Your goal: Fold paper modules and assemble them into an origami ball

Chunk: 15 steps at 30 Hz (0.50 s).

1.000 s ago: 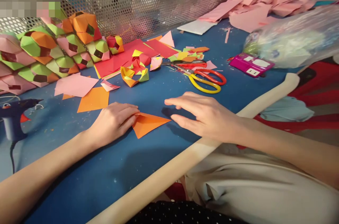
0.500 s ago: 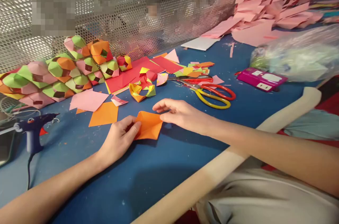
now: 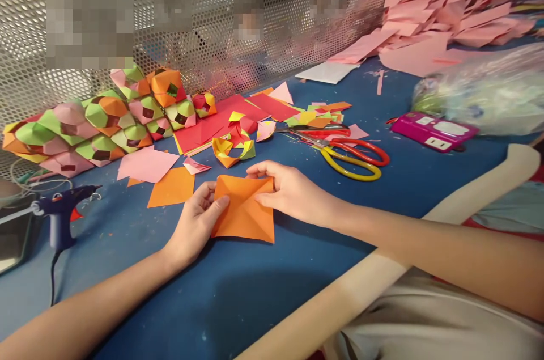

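Note:
An orange paper square with fold creases lies spread on the blue table. My left hand pinches its left edge, thumb on top. My right hand pinches its upper right corner between thumb and fingers. Another flat orange square and a pink sheet lie just to the left.
A row of folded paper units lines the perforated metal screen at the back left. Red and yellow scissors lie right of a small folded ring. A blue glue gun stands at the left, a magenta box and pink scraps at the right.
The orange paper was a folded triangle under my left hand; both hands have since opened it out into a flat creased square. The view has tilted up slightly.

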Each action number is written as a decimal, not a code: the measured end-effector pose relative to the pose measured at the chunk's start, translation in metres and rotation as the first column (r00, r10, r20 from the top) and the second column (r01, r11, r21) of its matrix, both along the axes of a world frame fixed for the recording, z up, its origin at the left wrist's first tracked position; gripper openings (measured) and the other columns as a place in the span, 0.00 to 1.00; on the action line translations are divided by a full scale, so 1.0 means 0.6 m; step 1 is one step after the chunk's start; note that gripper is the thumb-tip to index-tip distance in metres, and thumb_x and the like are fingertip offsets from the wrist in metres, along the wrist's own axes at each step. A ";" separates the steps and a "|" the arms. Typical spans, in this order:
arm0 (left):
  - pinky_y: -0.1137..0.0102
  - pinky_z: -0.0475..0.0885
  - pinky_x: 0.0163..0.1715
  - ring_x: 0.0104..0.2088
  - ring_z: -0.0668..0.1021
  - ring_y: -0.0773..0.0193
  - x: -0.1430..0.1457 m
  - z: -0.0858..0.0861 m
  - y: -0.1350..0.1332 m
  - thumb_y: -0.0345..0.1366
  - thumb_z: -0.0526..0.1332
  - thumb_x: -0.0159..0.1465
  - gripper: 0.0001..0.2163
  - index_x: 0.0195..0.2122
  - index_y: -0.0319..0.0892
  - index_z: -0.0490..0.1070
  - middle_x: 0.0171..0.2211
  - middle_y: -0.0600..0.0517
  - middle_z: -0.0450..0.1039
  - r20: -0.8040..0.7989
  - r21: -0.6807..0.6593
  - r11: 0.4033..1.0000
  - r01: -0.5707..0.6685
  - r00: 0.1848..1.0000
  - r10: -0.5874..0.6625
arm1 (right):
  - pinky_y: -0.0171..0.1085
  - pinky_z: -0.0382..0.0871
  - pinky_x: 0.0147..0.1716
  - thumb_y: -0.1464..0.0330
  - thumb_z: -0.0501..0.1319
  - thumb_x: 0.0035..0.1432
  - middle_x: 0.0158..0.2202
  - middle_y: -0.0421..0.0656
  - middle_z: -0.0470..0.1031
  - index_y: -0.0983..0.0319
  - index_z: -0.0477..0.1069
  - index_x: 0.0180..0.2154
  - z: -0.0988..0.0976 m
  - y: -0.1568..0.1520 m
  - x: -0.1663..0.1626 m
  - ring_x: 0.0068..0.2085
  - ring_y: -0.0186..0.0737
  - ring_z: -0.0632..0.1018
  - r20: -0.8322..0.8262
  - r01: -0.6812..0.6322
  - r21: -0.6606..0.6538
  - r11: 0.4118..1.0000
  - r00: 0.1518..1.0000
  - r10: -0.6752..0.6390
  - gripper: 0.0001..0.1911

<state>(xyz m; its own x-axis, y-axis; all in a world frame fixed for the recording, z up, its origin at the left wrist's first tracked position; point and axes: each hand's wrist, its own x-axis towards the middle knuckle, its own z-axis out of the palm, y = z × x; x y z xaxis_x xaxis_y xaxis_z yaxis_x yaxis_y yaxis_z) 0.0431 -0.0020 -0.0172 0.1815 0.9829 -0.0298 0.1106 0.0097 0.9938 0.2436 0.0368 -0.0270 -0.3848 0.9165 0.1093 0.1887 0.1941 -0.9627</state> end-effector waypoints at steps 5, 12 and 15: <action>0.62 0.76 0.41 0.45 0.79 0.53 0.006 0.000 0.000 0.40 0.64 0.59 0.17 0.48 0.41 0.68 0.44 0.46 0.78 0.108 -0.087 0.996 0.015 0.994 -0.005 | 0.40 0.72 0.41 0.72 0.61 0.51 0.45 0.46 0.75 0.62 0.66 0.48 0.008 -0.011 -0.003 0.43 0.40 0.77 -0.087 0.018 -0.084 0.996 0.996 -0.025 0.20; 0.64 0.75 0.43 0.47 0.79 0.52 0.010 -0.006 -0.005 0.37 0.66 0.58 0.16 0.46 0.42 0.71 0.46 0.47 0.78 0.239 -0.110 0.993 -0.034 0.969 0.060 | 0.37 0.68 0.37 0.68 0.62 0.53 0.35 0.39 0.73 0.62 0.66 0.47 0.009 -0.017 -0.009 0.37 0.37 0.75 -0.183 0.025 -0.249 0.968 0.980 -0.073 0.18; 0.64 0.74 0.43 0.46 0.79 0.53 0.009 -0.008 -0.007 0.37 0.66 0.58 0.18 0.49 0.42 0.70 0.47 0.47 0.77 0.242 -0.129 0.991 -0.019 0.969 0.050 | 0.36 0.66 0.34 0.68 0.62 0.52 0.29 0.36 0.67 0.62 0.67 0.47 0.006 -0.017 -0.011 0.34 0.35 0.73 -0.134 0.065 -0.190 0.980 0.987 -0.091 0.19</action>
